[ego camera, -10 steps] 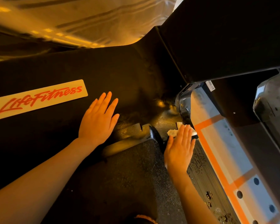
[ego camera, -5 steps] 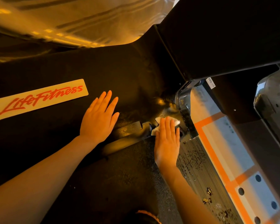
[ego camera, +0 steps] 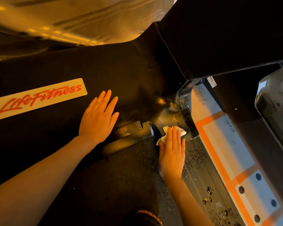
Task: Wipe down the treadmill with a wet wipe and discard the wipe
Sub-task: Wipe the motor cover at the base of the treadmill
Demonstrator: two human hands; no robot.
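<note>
Wiping is the step in hand: the right hand (ego camera: 171, 152) lies flat, fingers straight and together, pressing a crumpled white wet wipe (ego camera: 163, 135) onto the treadmill (ego camera: 137, 79) at the front right corner of the deck, where the belt (ego camera: 121, 176) meets the motor hood. The wipe shows only at the fingertips and beside the thumb edge; the rest is under the palm. The left hand (ego camera: 98, 118) is also open, fingers straight and slightly spread, resting flat on the hood just right of the cream LifeFitness badge (ego camera: 38, 98) (a brace, by the look of it, not a working hand).

Judging from this, the task is in its middle: the wipe is in use, and discarding has not come. No bin is in view. The next move probably calls for steady downward pressure while sliding the wipe along the ribbed side rail (ego camera: 201, 168) or into the notch by the hood, keeping the thin sheet bunched under the fingers so it does not snag on the small black clip (ego camera: 153, 130) beside it.

Materials differ sharply. The hood is matte black plastic, faintly pebbled, glossy where light catches it near the corner. The belt is a fine woven-looking dark rubber. The rail is grooved lengthwise and speckled with shiny droplets. Beyond the rail's right edge lies a smooth pale floor (ego camera: 227, 144) with orange tape lines.
</note>
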